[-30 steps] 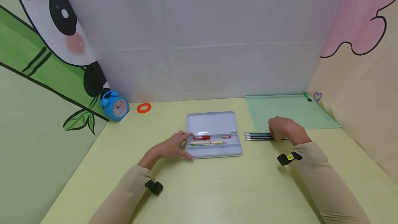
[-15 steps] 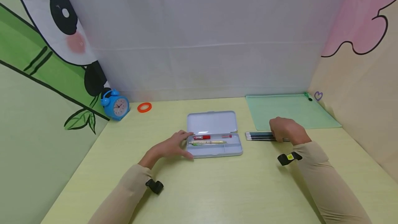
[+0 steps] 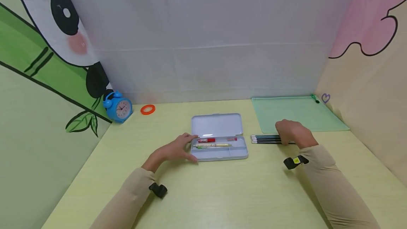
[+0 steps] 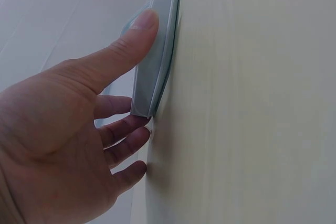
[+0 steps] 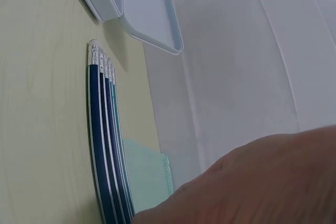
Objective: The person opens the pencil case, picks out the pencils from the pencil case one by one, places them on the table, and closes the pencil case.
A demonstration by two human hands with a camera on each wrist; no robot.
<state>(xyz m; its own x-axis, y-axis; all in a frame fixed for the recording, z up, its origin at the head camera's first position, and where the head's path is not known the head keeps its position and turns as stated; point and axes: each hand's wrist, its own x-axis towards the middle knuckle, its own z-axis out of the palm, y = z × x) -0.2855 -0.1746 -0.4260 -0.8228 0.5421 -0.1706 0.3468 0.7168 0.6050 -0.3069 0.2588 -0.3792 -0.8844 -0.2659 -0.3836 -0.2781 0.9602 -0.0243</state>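
An open pale blue pencil case (image 3: pixel 211 154) lies on the table, lid tipped back. In its tray are a red pen (image 3: pixel 206 140), a small red-ended piece (image 3: pixel 231 139) and a yellowish pen (image 3: pixel 219 145) with a green item beside it. My left hand (image 3: pixel 176 149) holds the case's left end, thumb along the front side (image 4: pixel 143 72) and fingers at the end. To the right, several dark blue and teal pencils (image 5: pixel 102 129) lie side by side, eraser ends toward the case. My right hand (image 3: pixel 292 132) grips them near their other end; its fingertips are hidden under the hand.
A green mat or zip folder (image 3: pixel 295 112) lies at the back right, just beyond the pencils, with a small green and black piece (image 3: pixel 314 98) at its corner. A blue alarm clock (image 3: pixel 118 108) and an orange ring (image 3: pixel 147 109) stand at the back left of the table (image 3: pixel 203 193).
Both hands, the pencil case and the pencils stay almost where they were. Only a slight shift of the head view shows.
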